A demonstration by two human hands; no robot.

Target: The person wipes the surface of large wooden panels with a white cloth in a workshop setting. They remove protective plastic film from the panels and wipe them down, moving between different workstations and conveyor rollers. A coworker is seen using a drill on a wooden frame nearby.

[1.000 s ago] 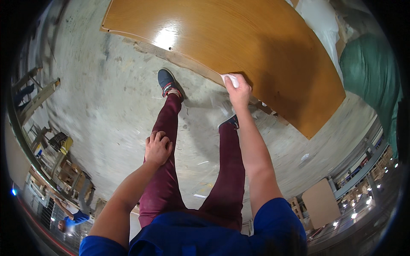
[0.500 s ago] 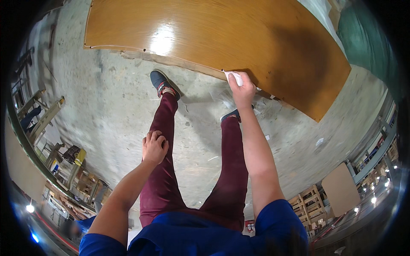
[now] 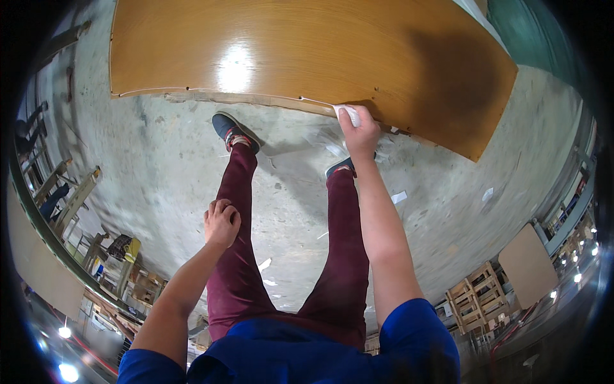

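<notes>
My right hand [image 3: 360, 136] is closed around a soft-looking white item [image 3: 348, 115] that narrows to a point at the panel's near edge; its kind is unclear. From that point a thin white line [image 3: 256, 95] runs left along the edge, passing small dark holes; cord or bead, I cannot tell. The edge belongs to a large varnished brown wooden panel [image 3: 307, 48], lying flat above the floor. My left hand [image 3: 222, 224] rests on my left leg with loosely bent fingers, holding nothing visible.
My dark shoes [image 3: 235, 131] stand on the concrete floor [image 3: 173, 166] by the panel. Scraps of white paper [image 3: 399, 197] lie about. Wooden pallets [image 3: 478, 297] and a beige board [image 3: 527, 265] stand at lower right, metal racking [image 3: 67, 192] at left, green sheeting [image 3: 534, 41] at upper right.
My right hand has moved right along the panel's edge, away from a hole it was beside. The white line now reaches past that hole. My left hand stays on my leg.
</notes>
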